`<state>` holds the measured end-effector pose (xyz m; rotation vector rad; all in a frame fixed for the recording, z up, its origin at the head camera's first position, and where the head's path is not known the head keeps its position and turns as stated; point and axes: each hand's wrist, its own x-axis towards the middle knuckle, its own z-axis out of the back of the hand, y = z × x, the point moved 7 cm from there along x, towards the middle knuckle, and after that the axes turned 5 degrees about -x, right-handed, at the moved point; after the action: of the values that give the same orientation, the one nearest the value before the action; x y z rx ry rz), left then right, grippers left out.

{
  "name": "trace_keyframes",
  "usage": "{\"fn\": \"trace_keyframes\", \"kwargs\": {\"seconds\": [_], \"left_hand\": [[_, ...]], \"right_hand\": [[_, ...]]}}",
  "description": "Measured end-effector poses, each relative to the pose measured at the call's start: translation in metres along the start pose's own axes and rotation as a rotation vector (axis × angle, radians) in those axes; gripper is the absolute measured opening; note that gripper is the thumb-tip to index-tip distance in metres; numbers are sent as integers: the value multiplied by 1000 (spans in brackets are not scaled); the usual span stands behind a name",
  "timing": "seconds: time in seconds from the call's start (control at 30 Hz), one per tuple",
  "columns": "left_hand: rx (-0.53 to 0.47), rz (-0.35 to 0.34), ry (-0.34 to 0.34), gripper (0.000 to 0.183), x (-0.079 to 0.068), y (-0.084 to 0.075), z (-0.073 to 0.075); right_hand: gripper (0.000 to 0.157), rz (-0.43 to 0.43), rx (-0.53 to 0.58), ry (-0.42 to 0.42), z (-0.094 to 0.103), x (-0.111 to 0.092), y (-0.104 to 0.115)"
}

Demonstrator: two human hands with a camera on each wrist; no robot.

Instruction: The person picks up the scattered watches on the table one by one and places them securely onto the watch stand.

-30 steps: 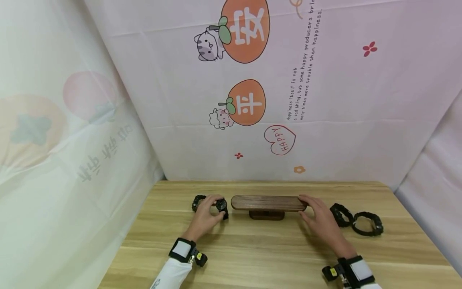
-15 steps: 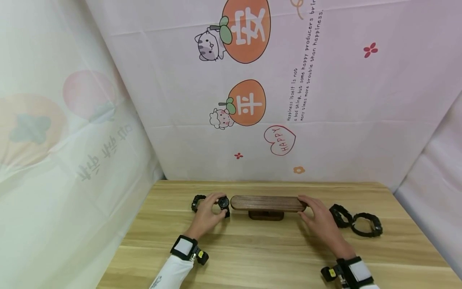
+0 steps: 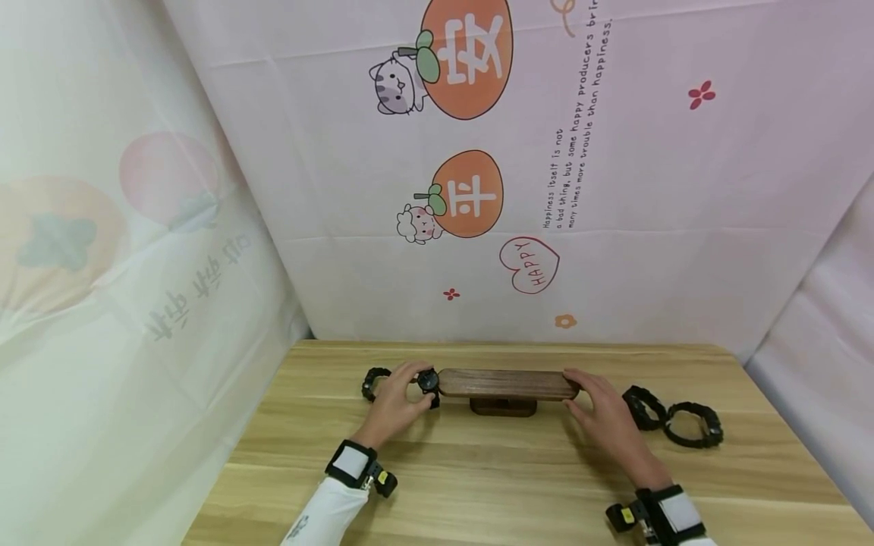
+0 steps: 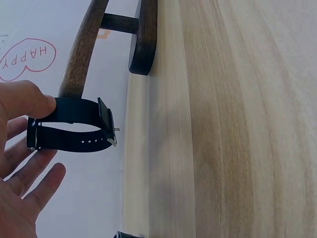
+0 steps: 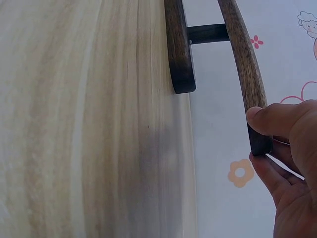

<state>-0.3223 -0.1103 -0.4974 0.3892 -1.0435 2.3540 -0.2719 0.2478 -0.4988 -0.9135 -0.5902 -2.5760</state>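
Note:
My left hand [image 3: 394,403] pinches a black wristwatch [image 3: 429,381] at the left end of a dark wooden watch stand [image 3: 508,384]. In the left wrist view the strap [image 4: 74,110] forms a loop, thumb on its upper side and fingers behind and below. The stand's bar end lies right at the strap's upper edge; no wood shows inside the loop, and whether they touch I cannot tell. My right hand [image 3: 604,413] grips the bar's right end, thumb on one face [image 5: 256,116], fingers around the tip. A short post [image 5: 208,33] joins bar and base [image 5: 179,59].
Another black watch [image 3: 375,381] lies behind my left hand, partly hidden. Two more black watches [image 3: 645,407] [image 3: 693,425] lie right of my right hand. The wooden table [image 3: 505,478] ends at a printed white cloth [image 3: 655,227] at the back; cloth also hangs at both sides.
My left hand has moved slightly right with the watch, bringing it up to the stand's left end. The right hand and the stand have stayed nearly still.

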Motion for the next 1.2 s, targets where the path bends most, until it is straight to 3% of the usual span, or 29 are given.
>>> {"fn": "trace_keyframes", "kwargs": {"seconds": [0.2,0.73,1.2], "left_hand": [[3,-28,3,54,2,-4,-1],[6,-1,34,54,6,-6,-6],[-9,-33,36,54,10,-10,-11]], "right_hand": [[64,0,3,-1,0,-1,1],[63,-1,17,-3,0,-2,1],[65,0,17,2,-1,0,-2]]}}
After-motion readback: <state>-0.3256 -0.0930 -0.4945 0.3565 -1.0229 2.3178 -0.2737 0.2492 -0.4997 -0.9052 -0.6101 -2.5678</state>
